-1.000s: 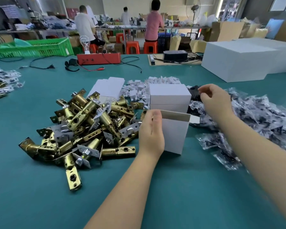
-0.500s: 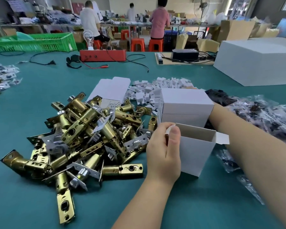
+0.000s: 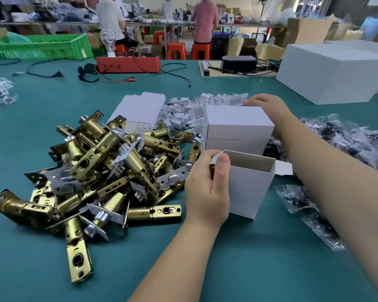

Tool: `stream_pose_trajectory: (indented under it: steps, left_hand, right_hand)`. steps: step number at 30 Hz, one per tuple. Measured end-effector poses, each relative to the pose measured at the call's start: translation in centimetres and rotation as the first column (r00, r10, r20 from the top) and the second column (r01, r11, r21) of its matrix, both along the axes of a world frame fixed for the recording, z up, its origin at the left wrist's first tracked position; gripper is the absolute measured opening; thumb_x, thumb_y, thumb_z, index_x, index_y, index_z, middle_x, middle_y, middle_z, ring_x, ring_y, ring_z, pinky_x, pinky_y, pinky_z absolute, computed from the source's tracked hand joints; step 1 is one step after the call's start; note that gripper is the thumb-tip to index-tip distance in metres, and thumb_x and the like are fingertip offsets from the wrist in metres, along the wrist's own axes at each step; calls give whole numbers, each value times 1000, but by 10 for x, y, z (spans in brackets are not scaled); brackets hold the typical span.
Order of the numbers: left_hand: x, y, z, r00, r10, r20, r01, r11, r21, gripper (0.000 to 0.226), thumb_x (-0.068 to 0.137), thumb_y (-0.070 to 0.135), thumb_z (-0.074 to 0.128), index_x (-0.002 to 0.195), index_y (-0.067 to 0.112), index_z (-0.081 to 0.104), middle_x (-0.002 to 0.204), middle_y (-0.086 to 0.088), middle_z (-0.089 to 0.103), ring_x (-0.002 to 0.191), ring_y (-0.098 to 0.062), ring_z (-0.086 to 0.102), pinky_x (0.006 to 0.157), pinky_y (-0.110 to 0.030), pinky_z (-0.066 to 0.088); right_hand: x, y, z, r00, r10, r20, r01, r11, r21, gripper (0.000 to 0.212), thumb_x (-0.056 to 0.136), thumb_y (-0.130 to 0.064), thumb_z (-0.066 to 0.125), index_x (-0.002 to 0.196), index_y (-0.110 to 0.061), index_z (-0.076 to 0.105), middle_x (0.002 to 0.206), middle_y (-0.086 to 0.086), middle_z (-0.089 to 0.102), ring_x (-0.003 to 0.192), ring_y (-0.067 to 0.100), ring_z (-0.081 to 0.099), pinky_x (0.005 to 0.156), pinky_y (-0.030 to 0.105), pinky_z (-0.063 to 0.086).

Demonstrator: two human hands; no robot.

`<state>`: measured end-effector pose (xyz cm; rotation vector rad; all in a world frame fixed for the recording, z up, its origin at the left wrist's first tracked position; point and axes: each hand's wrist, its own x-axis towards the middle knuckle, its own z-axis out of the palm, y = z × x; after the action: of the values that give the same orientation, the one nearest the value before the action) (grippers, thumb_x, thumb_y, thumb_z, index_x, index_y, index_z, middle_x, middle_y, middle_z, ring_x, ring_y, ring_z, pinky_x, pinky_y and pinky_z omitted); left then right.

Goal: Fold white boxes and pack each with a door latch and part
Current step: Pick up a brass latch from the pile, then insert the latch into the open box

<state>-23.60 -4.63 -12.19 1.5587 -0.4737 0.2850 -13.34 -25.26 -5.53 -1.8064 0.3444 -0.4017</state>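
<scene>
The open white box (image 3: 249,188) stands upright on the table (image 3: 140,269) right in front of me, its mouth open and empty as far as I can see in. My left hand (image 3: 207,188) grips its left wall, thumb over the rim beside the small left flap. My right hand (image 3: 264,103) reaches past the stack of closed boxes (image 3: 238,129) to the pile of small white parts (image 3: 190,112); its fingers are curled down there, but I cannot tell whether they have taken a part.

What could go wrong, I judge: my right forearm passes just beside the stack, so drawing it back carelessly could knock the stack onto the open box. The box is light card, held on one side only, and a heavy latch dropped in could tip it or buckle the wall. Squeezing too hard could crease the rim.

Counting: one open box, two closed ones stacked as far as I can make out, one bundle of flat box blanks (image 3: 138,107). The brass door latches (image 3: 109,168) to my left are too many and too tangled to count, and so are the white parts and the bagged pieces (image 3: 347,138) to my right.
</scene>
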Motion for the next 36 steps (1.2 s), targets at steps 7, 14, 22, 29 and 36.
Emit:
stream_pose_trajectory:
  steps: [7, 14, 22, 29, 36]
  left_hand:
    - [-1, 0, 1, 1000, -3, 22, 3, 1000, -16, 31, 91, 55, 30, 79, 34, 49, 69, 25, 52, 68, 0, 49, 63, -14, 34]
    - [-1, 0, 2, 1000, -9, 3, 10, 1000, -29, 38, 89, 57, 30, 79, 28, 53, 70, 15, 52, 70, -5, 49, 65, -26, 39]
    - [0, 3, 1, 998, 45, 34, -46, 998, 36, 38, 86, 64, 33, 85, 32, 53, 64, 17, 51, 61, -1, 47, 55, -16, 31]
    - [-1, 2, 2, 997, 62, 40, -63, 998, 29, 51, 83, 64, 35, 96, 19, 55, 73, 10, 48, 57, -5, 44, 55, -18, 30]
    - [-1, 2, 1, 995, 76, 60, -79, 995, 53, 47, 84, 60, 33, 96, 21, 55, 86, 11, 55, 76, 5, 51, 64, -8, 35]
  right_hand:
    - [-56, 8, 29, 970, -57, 237, -9, 964, 266, 6, 89, -10, 54, 86, -11, 59, 71, 1, 71, 68, 14, 70, 57, 26, 53]
    - [-137, 43, 60, 944, 155, 290, -72, 958, -276, 14, 89, -10, 59, 80, -20, 56, 67, -8, 61, 61, 4, 60, 60, 15, 49]
    - [-170, 68, 52, 985, 173, 18, -119, 743, -658, 13, 84, -15, 62, 73, -22, 60, 53, -21, 56, 46, 0, 46, 47, 9, 36]
    - [-166, 75, 42, 983, 142, -114, -172, 531, -829, 21, 87, -34, 58, 68, -25, 62, 82, -7, 56, 79, 8, 49, 65, 24, 31]
    - [-126, 37, 30, 985, -88, 151, 163, 776, -609, 30, 93, -27, 50, 82, -8, 72, 81, 6, 65, 67, 10, 49, 64, 27, 34]
